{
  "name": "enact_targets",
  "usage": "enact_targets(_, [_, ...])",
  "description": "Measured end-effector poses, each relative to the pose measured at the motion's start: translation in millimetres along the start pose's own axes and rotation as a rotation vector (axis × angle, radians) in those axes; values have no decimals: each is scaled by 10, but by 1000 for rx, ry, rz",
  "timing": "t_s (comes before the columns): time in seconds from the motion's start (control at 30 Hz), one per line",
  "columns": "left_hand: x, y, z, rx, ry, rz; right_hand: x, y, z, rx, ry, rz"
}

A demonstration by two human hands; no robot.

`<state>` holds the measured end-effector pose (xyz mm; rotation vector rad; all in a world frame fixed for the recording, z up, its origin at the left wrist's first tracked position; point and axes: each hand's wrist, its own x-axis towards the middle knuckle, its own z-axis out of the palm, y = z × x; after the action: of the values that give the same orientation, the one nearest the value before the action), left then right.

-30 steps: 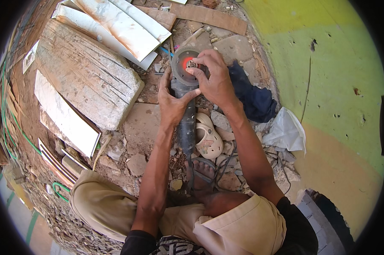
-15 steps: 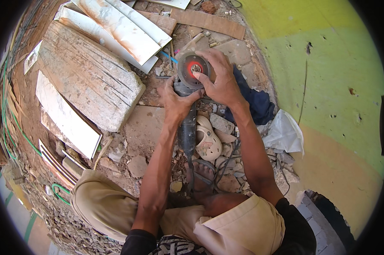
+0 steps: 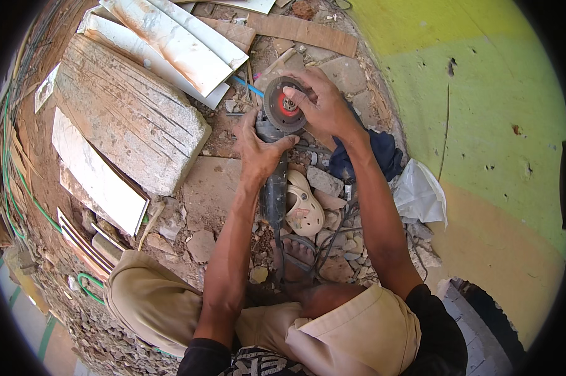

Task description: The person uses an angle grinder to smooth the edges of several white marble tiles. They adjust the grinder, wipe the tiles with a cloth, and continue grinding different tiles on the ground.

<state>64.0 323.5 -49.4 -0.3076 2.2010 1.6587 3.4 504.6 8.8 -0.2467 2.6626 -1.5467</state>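
Observation:
An angle grinder (image 3: 274, 197) with a dark body points away from me, its cord running down beside my sandalled foot. On its head sits a round cutting disc (image 3: 276, 118) with a red centre around the metal nut. My left hand (image 3: 261, 150) is wrapped round the grinder's head just below the disc. The right hand (image 3: 327, 103) grips the disc at its far right edge, with the thumb near the red centre and the fingers behind, partly hidden. A beige clog (image 3: 306, 213) lies right of the grinder's body.
A thick grooved stone slab (image 3: 132, 113) lies at the left, with white panels (image 3: 170, 47) beyond it. Dark blue cloth (image 3: 377, 156) and a white plastic bag (image 3: 419, 193) lie by the green wall (image 3: 483, 125). Rubble and a cable surround my foot.
The disc has tilted and turned slightly to face more to the right. My right hand has shifted a little, its thumb now higher on the disc. The left hand keeps its hold.

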Motion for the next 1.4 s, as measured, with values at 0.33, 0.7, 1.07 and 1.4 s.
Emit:
enact_targets(0.33, [-41,91,10,44,54,34,276,122,383,-151,251,-167])
enact_targets(0.7, [-42,89,-13,67,65,73,430,93,324,-234,203,-319])
enact_targets(1.07, [-100,113,31,204,158,154,361,87,476,-82,344,183])
enact_targets(1.4, [-103,247,24,309,101,147,209,145,405,-136,398,353])
